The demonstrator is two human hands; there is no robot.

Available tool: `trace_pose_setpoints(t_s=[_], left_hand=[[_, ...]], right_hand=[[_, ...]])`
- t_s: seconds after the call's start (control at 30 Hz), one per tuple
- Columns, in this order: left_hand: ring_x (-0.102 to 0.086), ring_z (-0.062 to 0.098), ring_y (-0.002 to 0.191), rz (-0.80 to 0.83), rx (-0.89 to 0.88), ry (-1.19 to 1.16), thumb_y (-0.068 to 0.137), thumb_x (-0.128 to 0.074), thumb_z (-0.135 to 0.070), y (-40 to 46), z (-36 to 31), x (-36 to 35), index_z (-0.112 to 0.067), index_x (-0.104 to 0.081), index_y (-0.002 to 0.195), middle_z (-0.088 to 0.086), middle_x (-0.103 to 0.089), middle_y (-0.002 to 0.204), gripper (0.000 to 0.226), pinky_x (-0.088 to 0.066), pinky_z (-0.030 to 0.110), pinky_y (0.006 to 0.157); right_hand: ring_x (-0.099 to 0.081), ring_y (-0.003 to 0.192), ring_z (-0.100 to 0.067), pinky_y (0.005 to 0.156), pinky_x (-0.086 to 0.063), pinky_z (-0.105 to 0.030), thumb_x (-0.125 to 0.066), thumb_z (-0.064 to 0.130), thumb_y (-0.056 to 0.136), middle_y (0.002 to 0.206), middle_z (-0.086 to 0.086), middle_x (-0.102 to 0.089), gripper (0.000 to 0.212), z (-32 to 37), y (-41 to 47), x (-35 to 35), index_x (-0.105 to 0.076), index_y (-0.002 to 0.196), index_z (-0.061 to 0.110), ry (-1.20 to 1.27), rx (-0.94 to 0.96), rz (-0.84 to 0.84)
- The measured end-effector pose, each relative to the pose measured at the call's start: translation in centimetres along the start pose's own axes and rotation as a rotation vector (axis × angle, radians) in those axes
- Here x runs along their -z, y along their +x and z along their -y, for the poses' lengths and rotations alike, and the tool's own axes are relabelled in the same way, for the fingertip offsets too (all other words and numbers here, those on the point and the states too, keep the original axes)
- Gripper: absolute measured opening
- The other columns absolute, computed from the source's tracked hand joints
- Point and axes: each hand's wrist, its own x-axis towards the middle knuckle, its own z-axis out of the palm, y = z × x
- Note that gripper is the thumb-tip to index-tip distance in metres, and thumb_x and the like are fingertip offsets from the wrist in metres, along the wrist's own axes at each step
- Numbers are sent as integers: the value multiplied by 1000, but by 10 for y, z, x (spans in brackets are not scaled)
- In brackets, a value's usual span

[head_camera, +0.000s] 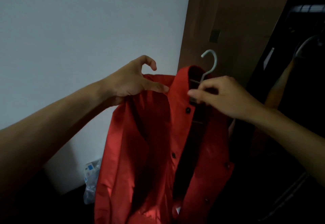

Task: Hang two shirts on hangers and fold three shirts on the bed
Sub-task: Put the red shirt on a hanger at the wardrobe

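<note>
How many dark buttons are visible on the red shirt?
4 dark round buttons on the red button-up shirt: one below the collar, one mid-placket, two dimmer on the right panel. Folds or the frame's bottom edge may hide others.

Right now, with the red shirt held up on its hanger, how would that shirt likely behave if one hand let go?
The red shirt looks floppy: it drapes in loose folds below the left hand. It probably weighs little, since the right hand steadies it at the hanger with a light pinch. Unbuttoned at the front, it could slide off the hanger.
</note>
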Motion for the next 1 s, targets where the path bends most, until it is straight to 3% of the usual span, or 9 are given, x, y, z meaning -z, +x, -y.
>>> trace_pose_setpoints(t_s=[0.17, 0.23, 0.37, 0.47, 0.57, 0.63, 0.73, 0.83, 1.0], left_hand=[[-43, 14, 42, 9, -46, 49, 68, -90, -11, -5, -2, 0, -20, -49, 104, 15, -52, 68, 55, -37, 19, 43], [-43, 18, 47, 1, -59, 55, 65, -91, -16, -4, -2, -1, -22, -49, 99, 14, -50, 69, 55, -35, 21, 47], [-44, 25, 56, -16, -73, 13, 60, -89, -20, 1, 0, -3, -23, -47, 99, 18, -53, 67, 57, -39, 31, 54], [-44, 17, 39, -41, -80, -28, 62, -89, -19, 5, 5, -2, -25, -46, 95, 6, -52, 51, 54, -39, 20, 42], [-49, 18, 41, -63, -46, -80, 49, -97, -28, 6, 9, 4, -31, -50, 86, 13, -58, 60, 59, -43, 23, 43], [-53, 20, 48, -87, -22, -88, 47, -100, -35, 5, 10, 6, -35, -51, 82, 22, -63, 80, 60, -46, 27, 48], [-46, 13, 35, -160, -10, -72, 70, -91, -23, 4, 10, 8, -32, -46, 82, 20, -58, 84, 47, -40, 20, 38], [-42, 9, 30, -204, 2, -40, 78, -84, -16, 5, 10, 12, -30, -45, 84, 10, -52, 65, 42, -36, 18, 32], [-44, 8, 31, -223, -14, -58, 82, -82, -12, 7, 6, 15, -28, -44, 86, -1, -52, 49, 41, -38, 17, 33]], right_hand=[[-62, 88, -8, 75, -48, -26, -73, 51, 82, 98, 2, -64, 36, -92, -38, -5, -60, 98, 23, 155, -272, -487], [-59, 100, -10, 80, -48, -28, -79, 72, 57, 120, 1, -59, 81, -120, -54, -29, -48, 117, 27, 320, -518, -371], [-53, 127, -18, 102, -50, -40, -88, 68, 45, 148, -1, -40, 125, -154, -79, -85, -29, 146, 21, 369, -747, -153], [-40, 141, -22, 114, -36, -40, -79, 41, 79, 157, -2, -33, 110, -166, -91, -103, -6, 159, 21, 290, -782, -257], [-59, 122, -22, 101, -46, -30, -62, 32, 95, 134, -3, -59, 66, -169, -106, -125, -35, 151, 11, 213, -879, -87], [-68, 106, -30, 85, -52, -31, -55, 34, 99, 116, -13, -70, 35, -171, -114, -138, -63, 121, 7, 49, -886, -9], [-74, 76, -30, 63, -61, -42, -54, 29, 100, 83, -13, -74, 28, -166, -120, -136, -67, 81, 13, 39, -824, -39], [-71, 58, -15, 49, -59, -44, -64, 17, 97, 74, -1, -73, 7, -141, -116, -115, -68, 91, 18, 111, -566, -225], [-60, 41, -26, 35, -47, -33, -62, -2, 92, 66, -11, -67, 41, -67, -78, -61, -50, 103, 36, 381, -267, -313]])
